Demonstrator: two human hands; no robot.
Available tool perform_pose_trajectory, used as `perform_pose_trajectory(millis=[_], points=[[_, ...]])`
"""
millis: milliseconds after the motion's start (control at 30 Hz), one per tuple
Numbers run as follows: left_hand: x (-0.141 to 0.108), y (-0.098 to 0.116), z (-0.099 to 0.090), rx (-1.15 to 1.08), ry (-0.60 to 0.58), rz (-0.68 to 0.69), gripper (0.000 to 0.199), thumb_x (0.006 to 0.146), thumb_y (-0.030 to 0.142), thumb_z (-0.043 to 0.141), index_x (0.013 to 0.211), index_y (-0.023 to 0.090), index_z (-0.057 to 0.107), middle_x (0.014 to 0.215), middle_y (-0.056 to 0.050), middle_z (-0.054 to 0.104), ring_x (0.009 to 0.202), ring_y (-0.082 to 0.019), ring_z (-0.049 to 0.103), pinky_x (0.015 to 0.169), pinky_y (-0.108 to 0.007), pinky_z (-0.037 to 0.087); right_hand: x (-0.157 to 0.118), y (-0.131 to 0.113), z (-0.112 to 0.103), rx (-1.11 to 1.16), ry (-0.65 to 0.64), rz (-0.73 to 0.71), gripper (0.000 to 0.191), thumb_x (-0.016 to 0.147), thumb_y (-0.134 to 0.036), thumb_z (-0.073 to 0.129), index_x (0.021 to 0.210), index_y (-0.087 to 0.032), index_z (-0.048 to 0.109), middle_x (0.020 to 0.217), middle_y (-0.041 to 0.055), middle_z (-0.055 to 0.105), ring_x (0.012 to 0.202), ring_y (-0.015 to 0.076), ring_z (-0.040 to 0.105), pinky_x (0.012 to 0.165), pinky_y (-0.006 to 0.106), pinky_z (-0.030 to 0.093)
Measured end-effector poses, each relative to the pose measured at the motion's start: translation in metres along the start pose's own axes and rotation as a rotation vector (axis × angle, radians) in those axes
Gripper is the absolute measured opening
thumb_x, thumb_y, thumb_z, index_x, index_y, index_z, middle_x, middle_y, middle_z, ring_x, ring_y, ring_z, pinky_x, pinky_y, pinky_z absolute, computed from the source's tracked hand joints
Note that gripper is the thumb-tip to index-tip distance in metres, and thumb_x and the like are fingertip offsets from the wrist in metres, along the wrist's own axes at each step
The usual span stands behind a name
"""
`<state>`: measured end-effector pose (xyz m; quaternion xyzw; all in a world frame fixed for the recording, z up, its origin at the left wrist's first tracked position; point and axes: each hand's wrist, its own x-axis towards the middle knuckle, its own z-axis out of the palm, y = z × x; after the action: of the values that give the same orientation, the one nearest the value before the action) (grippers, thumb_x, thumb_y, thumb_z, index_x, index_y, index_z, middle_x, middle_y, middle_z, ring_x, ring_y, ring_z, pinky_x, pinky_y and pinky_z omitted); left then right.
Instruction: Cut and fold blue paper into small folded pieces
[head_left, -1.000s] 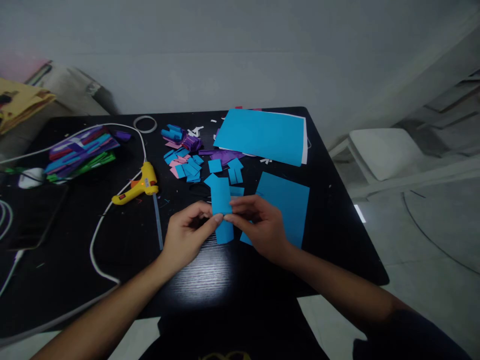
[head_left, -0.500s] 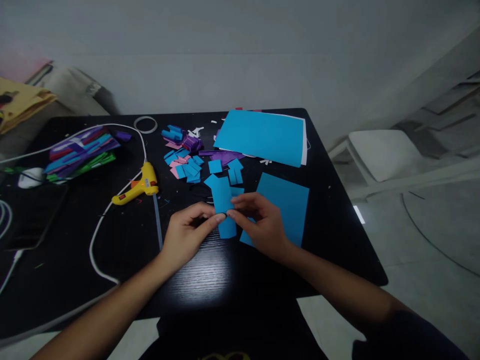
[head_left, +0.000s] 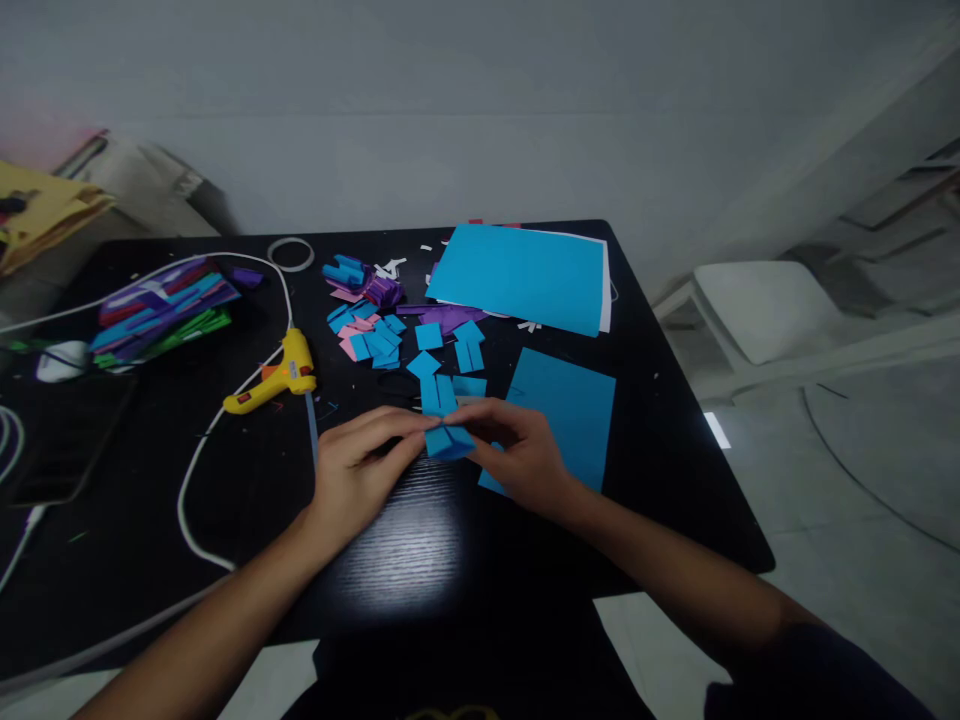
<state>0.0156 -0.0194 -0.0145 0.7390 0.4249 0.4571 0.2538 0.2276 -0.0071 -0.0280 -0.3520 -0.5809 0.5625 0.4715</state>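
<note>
Between my two hands is a folded strip of blue paper (head_left: 448,443), creased along its length and bent, held just above the black table. My left hand (head_left: 364,465) pinches its left edge between thumb and fingers. On the other side, my right hand (head_left: 521,445) grips the right edge, its fingertips partly hidden behind the paper. Small blue paper squares (head_left: 430,336) lie just beyond the hands. Under and beside my right hand rests a larger blue sheet (head_left: 574,410). Dark scissors, partly covered, seem to lie behind the strip.
A yellow glue gun (head_left: 289,375) with a white cord lies left of my hands. Blue and pink paper pieces (head_left: 367,335), purple scraps and a stack of blue and white sheets (head_left: 525,275) are farther back. A phone (head_left: 71,440) and bundled coloured strips (head_left: 165,310) sit at left.
The blue strip, previously held upright with its broad face showing, is now bent and tilted so its folded end faces me. Both hands have shifted only slightly.
</note>
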Motion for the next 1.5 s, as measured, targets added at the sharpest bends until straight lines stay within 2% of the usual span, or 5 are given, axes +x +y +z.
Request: perform_pose_trajectory(millis=[467,567,1000,1400,1500], points=[[0.003,0.000,0.003,0.018,0.025,-0.015,0.013,0.090,0.014,0.081,0.101,0.021,0.078,0.098,-0.004,0.077,0.089,-0.016,0.073,0.081,-0.026,0.060,-0.001,0.005,0.000,-0.115,0.069,-0.004,0.020,0.088,-0.042,0.084,0.095,-0.024,0.078,0.092,0.0027,0.080,0.083,0.0189,0.076,0.076,0.033,0.063],[0.003,0.001,0.004,-0.014,0.022,-0.087,0.009,0.090,0.018,0.081,0.098,0.021,0.078,0.094,-0.002,0.078,0.085,-0.015,0.073,0.077,-0.025,0.060,-0.001,0.007,0.001,-0.064,0.068,0.013,0.027,0.087,-0.041,0.085,0.107,-0.026,0.076,0.098,0.0019,0.081,0.089,0.0196,0.079,0.083,0.035,0.065],[0.004,0.009,0.011,-0.266,0.056,-0.420,0.021,0.084,0.037,0.086,0.089,0.019,0.078,0.079,-0.002,0.081,0.068,-0.016,0.074,0.066,-0.027,0.063,-0.004,0.004,0.003,-0.164,0.117,0.016,0.019,0.088,-0.036,0.084,0.100,-0.024,0.075,0.093,0.0025,0.079,0.085,0.0196,0.078,0.078,0.035,0.065],[0.003,0.000,0.015,-0.428,0.079,-0.406,0.039,0.082,0.034,0.087,0.092,0.024,0.050,0.077,0.006,0.058,0.067,-0.010,0.062,0.066,-0.022,0.055,-0.001,-0.001,0.003,-0.047,0.135,0.051,0.022,0.087,-0.022,0.077,0.107,-0.026,0.070,0.099,0.0021,0.076,0.091,0.0187,0.076,0.082,0.035,0.066],[0.002,-0.002,0.013,-0.339,0.046,-0.335,0.030,0.087,0.032,0.082,0.099,0.024,0.055,0.090,0.001,0.064,0.081,-0.015,0.067,0.075,-0.027,0.058,0.000,-0.003,0.002,-0.078,0.097,0.064,0.012,0.090,-0.021,0.072,0.101,-0.025,0.070,0.097,0.0024,0.077,0.089,0.0190,0.075,0.081,0.036,0.065]])
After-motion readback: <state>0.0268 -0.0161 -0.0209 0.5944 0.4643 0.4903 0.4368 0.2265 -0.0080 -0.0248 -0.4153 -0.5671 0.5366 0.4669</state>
